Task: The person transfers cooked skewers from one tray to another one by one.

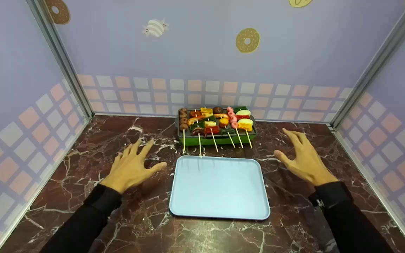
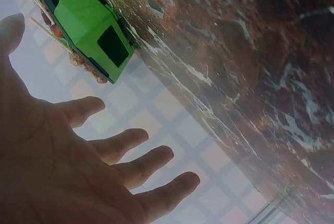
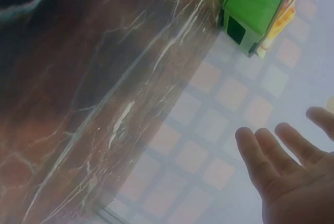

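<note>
My left hand (image 1: 131, 169) is held to the left of a light blue tray (image 1: 220, 189), fingers spread and holding nothing. On the tray's other side is my right hand (image 1: 304, 161), also with its fingers extended and nothing in its grasp. Behind the tray stands a green toy grill (image 1: 207, 141) with a dark top. Several skewers lie across it, among them one of brown balls (image 1: 183, 121), one of pink pieces (image 1: 232, 116) and others of mixed colourful pieces (image 1: 211, 130). Their sticks point toward the tray. Both wrist views show the grill's green side (image 2: 86, 23) beyond the fingers.
Under everything is a dark red marbled tabletop (image 1: 135, 228). A lilac back wall (image 1: 195, 52) with a checked band rises right behind the grill. Similar side walls (image 1: 9, 116) with grey corner posts (image 1: 364, 70) enclose the table left and right.
</note>
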Motion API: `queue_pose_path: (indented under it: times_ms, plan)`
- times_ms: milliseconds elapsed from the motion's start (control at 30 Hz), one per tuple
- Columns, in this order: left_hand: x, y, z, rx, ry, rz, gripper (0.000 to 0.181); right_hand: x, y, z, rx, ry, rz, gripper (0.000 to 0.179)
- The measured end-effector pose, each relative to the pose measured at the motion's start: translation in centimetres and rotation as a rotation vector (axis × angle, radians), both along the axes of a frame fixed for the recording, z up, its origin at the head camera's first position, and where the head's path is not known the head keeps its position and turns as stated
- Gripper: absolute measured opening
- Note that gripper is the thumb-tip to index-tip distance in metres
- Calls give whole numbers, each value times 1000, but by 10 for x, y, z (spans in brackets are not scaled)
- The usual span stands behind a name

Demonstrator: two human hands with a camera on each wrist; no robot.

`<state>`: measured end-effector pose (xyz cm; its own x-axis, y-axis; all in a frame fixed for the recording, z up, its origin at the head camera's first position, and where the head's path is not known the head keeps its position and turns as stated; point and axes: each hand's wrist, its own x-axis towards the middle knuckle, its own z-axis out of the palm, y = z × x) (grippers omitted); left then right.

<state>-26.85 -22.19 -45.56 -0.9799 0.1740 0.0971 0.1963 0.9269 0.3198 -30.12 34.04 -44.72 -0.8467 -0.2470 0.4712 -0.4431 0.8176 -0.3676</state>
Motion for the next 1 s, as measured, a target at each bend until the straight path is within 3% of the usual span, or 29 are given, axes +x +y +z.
queue_pose_path:
  times_ms: [700,1000]
  plan:
    - [5,18,-3,13,-16,3,99,-16,-25,2,-47,37,22,72]
    - [6,25,-7,16,8,-5,97,-21,-34,1,-65,47,23,70]
